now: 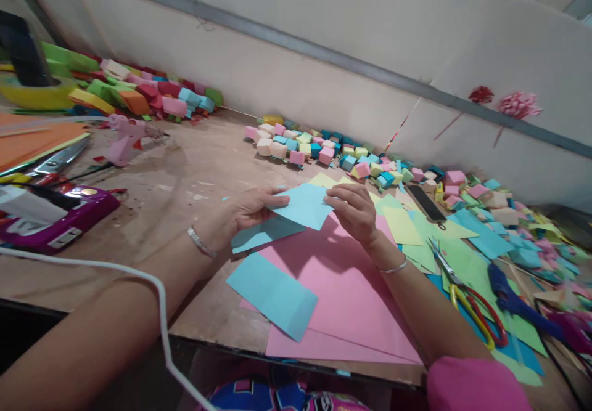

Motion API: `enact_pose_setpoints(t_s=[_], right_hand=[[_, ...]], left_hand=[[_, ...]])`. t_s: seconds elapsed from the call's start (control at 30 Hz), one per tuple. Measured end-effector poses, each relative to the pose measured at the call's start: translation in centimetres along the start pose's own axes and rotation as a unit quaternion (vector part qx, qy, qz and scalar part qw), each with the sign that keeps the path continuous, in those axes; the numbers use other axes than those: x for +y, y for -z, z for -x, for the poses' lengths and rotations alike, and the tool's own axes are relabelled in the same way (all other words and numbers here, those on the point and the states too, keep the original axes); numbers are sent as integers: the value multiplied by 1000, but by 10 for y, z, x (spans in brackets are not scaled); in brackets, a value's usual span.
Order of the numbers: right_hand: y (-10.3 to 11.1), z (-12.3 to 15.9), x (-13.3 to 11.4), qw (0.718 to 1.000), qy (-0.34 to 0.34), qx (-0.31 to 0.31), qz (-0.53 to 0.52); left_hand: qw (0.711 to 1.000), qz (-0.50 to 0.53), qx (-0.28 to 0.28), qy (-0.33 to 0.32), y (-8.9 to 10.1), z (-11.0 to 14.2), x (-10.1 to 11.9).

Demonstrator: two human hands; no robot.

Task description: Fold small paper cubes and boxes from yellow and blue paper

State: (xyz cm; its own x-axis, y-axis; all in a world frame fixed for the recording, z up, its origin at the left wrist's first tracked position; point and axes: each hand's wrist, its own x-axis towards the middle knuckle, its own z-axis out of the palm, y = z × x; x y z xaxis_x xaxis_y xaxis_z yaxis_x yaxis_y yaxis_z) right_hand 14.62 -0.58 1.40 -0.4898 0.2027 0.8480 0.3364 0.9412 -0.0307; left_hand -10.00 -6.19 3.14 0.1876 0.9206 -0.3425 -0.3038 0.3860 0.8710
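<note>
A light blue sheet of paper (303, 206) is held up between both hands, above the pink sheets on the table. My left hand (259, 207) pinches its left edge, thumb on top. At the right corner, my right hand (354, 207) grips it with bent fingers. Below the left hand lies a second blue piece (266, 232), partly covered. A blue rectangle of paper (274, 294) rests nearer the table edge, over the large pink sheets (356, 288). Yellow and green pieces lie just beyond the right hand.
Red-and-yellow-handled scissors (476, 312) and a blue glue gun (518, 300) lie at right, near a phone (425, 203). Small paper boxes (324, 152) line the wall. At left are a pink glue gun (124, 140) and purple power strip (69, 220). A white cable (161, 300) crosses my left arm.
</note>
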Motion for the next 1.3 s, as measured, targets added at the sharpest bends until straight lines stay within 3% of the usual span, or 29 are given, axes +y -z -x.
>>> enact_pose_setpoints(t_s=[0.13,0.4,0.57,0.7,0.83,0.97,1.03,1.17,1.3], right_hand=[[-5,6,7,998,-10,-62,-23],[-2,2,16,995,-85,-53,-15],[-2,2,15,974,-180,-63,-122],[-7,5,13,962,-218,-39,-163],[-9,6,14,946,-253,-55,-193],[-9,6,13,923,-333,-42,-189],[-9,5,10,922,-342,-35,-178],[-9,1,4,933,-317,-34,-164],[-11,-1,-1,945,-282,-50,-159]], left_hand=[[997,-32,55,-54,4,-1,-1],[996,-7,90,-10,3,-9,-6],[995,-91,43,6,-1,-5,-3],[983,-177,10,-51,-7,3,-1],[973,-185,45,-129,-9,5,-1],[971,-192,43,-134,-6,2,-1],[952,-251,45,-167,-6,1,-1],[888,-361,111,-263,-11,1,-1],[888,-344,153,-264,-15,1,-6]])
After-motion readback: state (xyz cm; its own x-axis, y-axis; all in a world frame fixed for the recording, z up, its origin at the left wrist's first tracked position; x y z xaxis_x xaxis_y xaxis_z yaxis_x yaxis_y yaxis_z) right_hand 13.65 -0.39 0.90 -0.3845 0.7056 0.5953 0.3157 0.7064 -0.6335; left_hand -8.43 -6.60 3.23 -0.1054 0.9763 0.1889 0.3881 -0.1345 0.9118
